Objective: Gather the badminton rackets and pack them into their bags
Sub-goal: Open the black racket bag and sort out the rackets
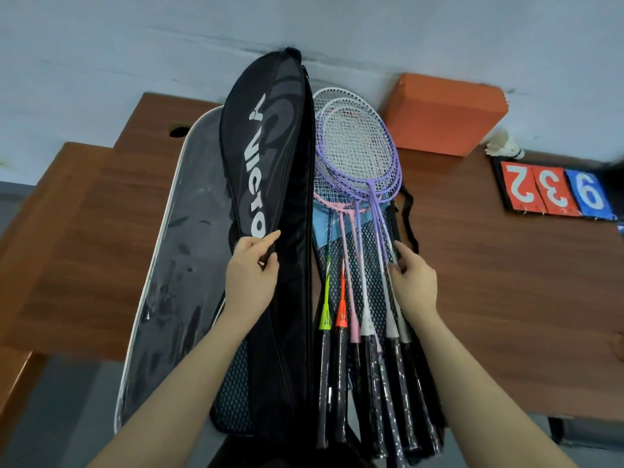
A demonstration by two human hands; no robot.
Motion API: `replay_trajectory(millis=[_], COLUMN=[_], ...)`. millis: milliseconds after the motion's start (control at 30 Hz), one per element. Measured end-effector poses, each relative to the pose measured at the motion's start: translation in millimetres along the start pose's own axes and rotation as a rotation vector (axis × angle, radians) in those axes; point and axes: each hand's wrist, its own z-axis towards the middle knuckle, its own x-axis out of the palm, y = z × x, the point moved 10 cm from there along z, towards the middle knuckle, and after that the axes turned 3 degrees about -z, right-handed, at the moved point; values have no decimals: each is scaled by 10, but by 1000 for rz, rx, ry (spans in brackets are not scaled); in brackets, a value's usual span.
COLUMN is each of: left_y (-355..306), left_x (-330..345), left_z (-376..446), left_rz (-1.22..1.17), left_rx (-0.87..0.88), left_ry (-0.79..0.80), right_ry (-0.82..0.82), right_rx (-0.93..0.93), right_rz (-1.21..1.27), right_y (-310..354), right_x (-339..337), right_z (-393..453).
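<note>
My left hand (251, 265) pinches the raised flap of the black racket bag (270, 157) on the wooden table (489, 265); my right hand (413, 282), fingers curled, grips the racket shafts (366, 251) lying fanned inside the open bag.

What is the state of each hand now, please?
Left hand: grips the edge of the black bag's flap.
Right hand: fingers curled on the racket shafts; a firm grip cannot be told.
</note>
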Motion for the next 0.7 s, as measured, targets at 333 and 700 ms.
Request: replay_trajectory(millis=[333, 700], left_y=[69, 131], left_x=[-30, 45], left_z=[18, 6], left_rz=[-6, -10], left_rx=[-24, -14], left_ry=[10, 33], right_ry=[-39, -58], right_rx=[-79, 5], right_rz=[228, 83], right_y=[207, 91], right_x=[56, 96], right_z=[-238, -36])
